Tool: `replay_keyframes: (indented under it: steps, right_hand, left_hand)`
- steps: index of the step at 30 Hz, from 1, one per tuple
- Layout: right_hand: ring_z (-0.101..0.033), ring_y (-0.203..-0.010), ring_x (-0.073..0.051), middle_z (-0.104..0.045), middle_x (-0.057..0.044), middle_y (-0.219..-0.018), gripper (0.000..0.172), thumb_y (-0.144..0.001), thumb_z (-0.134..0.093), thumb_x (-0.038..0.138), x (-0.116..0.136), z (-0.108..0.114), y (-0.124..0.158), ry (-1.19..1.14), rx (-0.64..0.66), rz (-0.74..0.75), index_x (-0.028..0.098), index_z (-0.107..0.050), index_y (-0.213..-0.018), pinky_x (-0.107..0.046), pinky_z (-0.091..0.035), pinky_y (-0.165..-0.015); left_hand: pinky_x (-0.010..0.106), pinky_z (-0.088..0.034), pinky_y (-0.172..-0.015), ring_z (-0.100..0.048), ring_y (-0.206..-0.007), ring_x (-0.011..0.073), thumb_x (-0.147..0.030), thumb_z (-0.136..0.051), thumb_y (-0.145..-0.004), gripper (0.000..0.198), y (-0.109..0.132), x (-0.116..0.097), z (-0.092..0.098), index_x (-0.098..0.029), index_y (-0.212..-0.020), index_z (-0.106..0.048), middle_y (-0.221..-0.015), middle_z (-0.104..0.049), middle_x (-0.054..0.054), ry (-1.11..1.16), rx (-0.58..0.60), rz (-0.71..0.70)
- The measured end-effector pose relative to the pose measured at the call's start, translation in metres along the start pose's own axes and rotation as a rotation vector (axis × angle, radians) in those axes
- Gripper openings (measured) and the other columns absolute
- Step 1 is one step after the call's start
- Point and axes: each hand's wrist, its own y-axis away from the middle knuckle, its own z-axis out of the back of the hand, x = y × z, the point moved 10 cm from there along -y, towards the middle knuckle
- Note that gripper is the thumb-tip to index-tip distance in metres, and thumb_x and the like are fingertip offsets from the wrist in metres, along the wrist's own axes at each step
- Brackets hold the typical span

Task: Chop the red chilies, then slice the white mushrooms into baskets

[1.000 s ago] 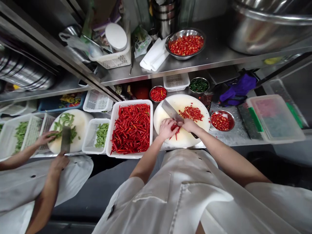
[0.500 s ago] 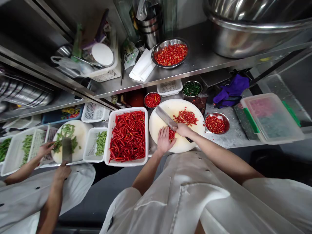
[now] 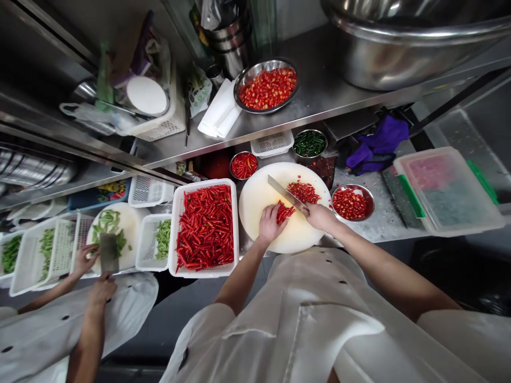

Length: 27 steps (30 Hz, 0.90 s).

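Note:
On the round white cutting board (image 3: 255,186), my left hand (image 3: 271,224) has its fingers curled against a small bunch of red chilies (image 3: 285,211), holding them down. My right hand (image 3: 320,217) is closed around the handle of a cleaver (image 3: 288,193). The blade slants up and left across the board, just beyond the bunch. Behind the blade lies a heap of chopped red chili (image 3: 307,191). Close to my right hand, off the board, is a steel bowl (image 3: 372,206) of cut chili pieces.
Left of the board stands a white basket (image 3: 236,223) full of whole red chilies. A co-worker's hand (image 3: 102,288) holds a cleaver (image 3: 108,253) over green peppers at another board. A steel shelf (image 3: 311,109) runs above the counter. A lidded plastic box (image 3: 451,197) is at right.
My right hand and the cleaver have moved right, and the blade now stands clear of my left fingers. My left fingers, flatter before, are now curled at the chili bunch. The view has shifted slightly.

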Motion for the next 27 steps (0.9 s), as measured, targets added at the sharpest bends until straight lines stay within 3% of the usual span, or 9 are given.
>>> replay_keyframes:
  steps: [4, 9, 23, 27]
  right_hand:
    - [-0.073, -0.114, -0.029, -0.078, -0.016, -0.122, 0.037, -0.109, -0.044, 0.036, 0.005, 0.002, 0.004, -0.008, -0.008, -0.003, 0.018, -0.071, -0.127, -0.032, -0.051, -0.087]
    - [-0.072, -0.115, -0.030, -0.078, -0.016, -0.122, 0.038, -0.109, -0.043, 0.038, 0.021, 0.013, 0.004, 0.011, -0.017, 0.030, 0.019, -0.073, -0.122, -0.032, -0.051, -0.088]
    - [-0.072, -0.117, -0.030, -0.076, -0.021, -0.125, 0.041, -0.109, -0.044, 0.039, 0.028, -0.003, -0.011, 0.035, 0.025, -0.042, 0.015, -0.073, -0.125, -0.031, -0.051, -0.088]
    - [-0.073, -0.115, -0.031, -0.077, -0.022, -0.122, 0.042, -0.108, -0.044, 0.039, 0.038, -0.003, -0.011, 0.055, 0.026, -0.002, 0.013, -0.075, -0.120, -0.032, -0.051, -0.087]
  left_hand:
    - [0.052, -0.049, -0.116, -0.054, -0.132, 0.0319, -0.048, -0.067, -0.098, 0.044, -0.006, -0.004, 0.004, -0.022, -0.133, -0.064, -0.133, -0.060, 0.016, -0.015, -0.015, -0.020]
    - [0.048, -0.052, -0.111, -0.055, -0.126, 0.0288, -0.036, -0.063, -0.099, 0.018, -0.021, -0.012, -0.007, -0.024, -0.109, -0.072, -0.120, -0.064, 0.011, 0.025, 0.054, -0.092]
    - [0.042, -0.053, -0.109, -0.055, -0.125, 0.0266, -0.030, -0.059, -0.100, 0.018, -0.016, -0.023, -0.010, -0.024, -0.108, -0.074, -0.122, -0.065, 0.009, 0.046, 0.182, -0.207]
    - [0.042, -0.052, -0.109, -0.055, -0.126, 0.0269, -0.034, -0.060, -0.100, 0.019, -0.015, -0.022, -0.009, -0.026, -0.108, -0.074, -0.124, -0.065, 0.009, 0.058, 0.205, -0.225]
